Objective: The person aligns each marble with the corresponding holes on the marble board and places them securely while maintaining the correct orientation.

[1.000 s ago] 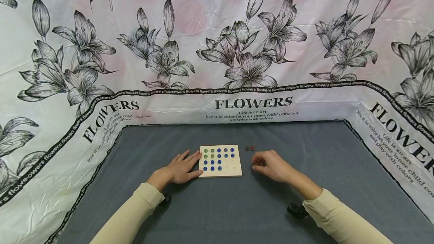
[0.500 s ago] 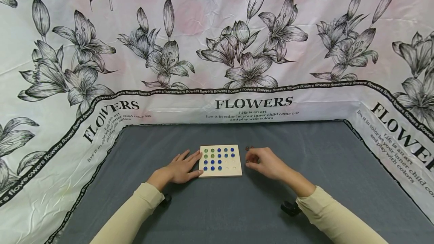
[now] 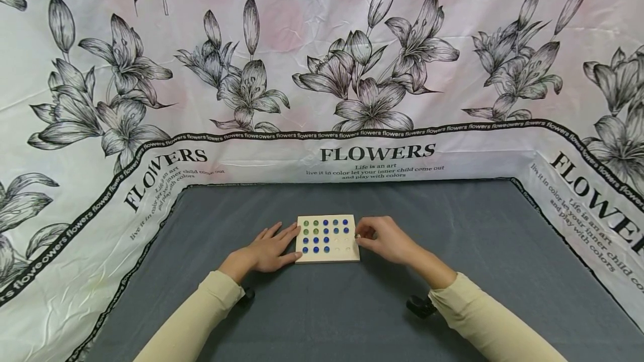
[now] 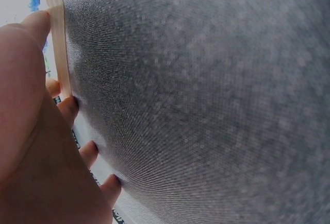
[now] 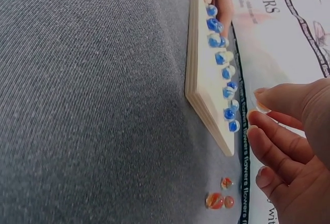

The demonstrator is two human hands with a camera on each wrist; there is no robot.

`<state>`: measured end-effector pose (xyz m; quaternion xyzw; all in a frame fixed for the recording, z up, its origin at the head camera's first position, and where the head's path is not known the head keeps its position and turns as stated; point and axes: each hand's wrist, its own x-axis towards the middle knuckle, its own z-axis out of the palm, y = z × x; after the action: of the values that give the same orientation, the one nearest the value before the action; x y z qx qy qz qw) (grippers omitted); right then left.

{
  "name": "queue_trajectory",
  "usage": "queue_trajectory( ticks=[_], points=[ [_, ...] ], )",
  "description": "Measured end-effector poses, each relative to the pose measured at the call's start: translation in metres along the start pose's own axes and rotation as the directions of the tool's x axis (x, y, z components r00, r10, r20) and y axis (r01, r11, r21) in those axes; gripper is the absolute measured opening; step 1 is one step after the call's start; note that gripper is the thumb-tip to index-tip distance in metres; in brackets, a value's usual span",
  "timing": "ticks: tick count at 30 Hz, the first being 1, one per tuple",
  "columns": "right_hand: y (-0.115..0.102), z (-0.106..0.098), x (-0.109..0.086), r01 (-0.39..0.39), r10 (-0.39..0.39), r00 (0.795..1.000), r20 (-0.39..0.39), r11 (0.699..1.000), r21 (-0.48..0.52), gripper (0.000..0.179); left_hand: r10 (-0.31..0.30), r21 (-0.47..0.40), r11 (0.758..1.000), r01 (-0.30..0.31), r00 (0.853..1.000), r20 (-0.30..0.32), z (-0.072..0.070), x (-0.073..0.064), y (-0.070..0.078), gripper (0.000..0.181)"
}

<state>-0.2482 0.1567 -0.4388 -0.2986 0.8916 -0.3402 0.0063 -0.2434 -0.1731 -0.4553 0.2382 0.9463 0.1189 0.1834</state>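
right hand (image 3: 384, 239), pinching a marble (image 5: 263, 108), has moved leftward to the right edge of the board (image 3: 342, 245).

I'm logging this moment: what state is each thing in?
Board: flat, partly filled, four empty holes
Blue marbles: seated in holes
Green marbles: seated in holes
Orange marbles: loose, off the board
Left hand: fingers spread, touching board
Right hand: pinching a mostly hidden marble
Grey cloth: spread under board
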Motion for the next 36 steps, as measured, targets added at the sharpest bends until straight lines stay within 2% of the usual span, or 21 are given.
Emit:
queue_trajectory(
  ticks=[6,13,20,36],
  points=[
    [-0.002,0.006,0.005,0.007,-0.007,1.000,-0.008,1.000,0.011,0.009,0.000,0.008,1.000,0.000,1.000,-0.010,0.006,0.004,-0.005,0.075],
    [-0.003,0.014,0.011,0.001,0.000,1.000,-0.009,0.999,0.032,0.009,0.021,0.000,1.000,-0.021,1.000,-0.009,0.003,0.000,-0.003,0.074],
    [-0.005,0.021,0.015,0.034,-0.034,0.999,-0.001,0.999,0.024,0.005,0.006,0.027,1.000,-0.005,1.000,-0.009,0.002,-0.001,-0.001,0.072],
    [-0.007,0.039,0.022,-0.005,0.005,1.000,0.023,1.000,-0.003,0.004,0.010,0.034,0.999,-0.009,1.000,-0.021,0.005,-0.001,-0.002,0.072]
  ],
)
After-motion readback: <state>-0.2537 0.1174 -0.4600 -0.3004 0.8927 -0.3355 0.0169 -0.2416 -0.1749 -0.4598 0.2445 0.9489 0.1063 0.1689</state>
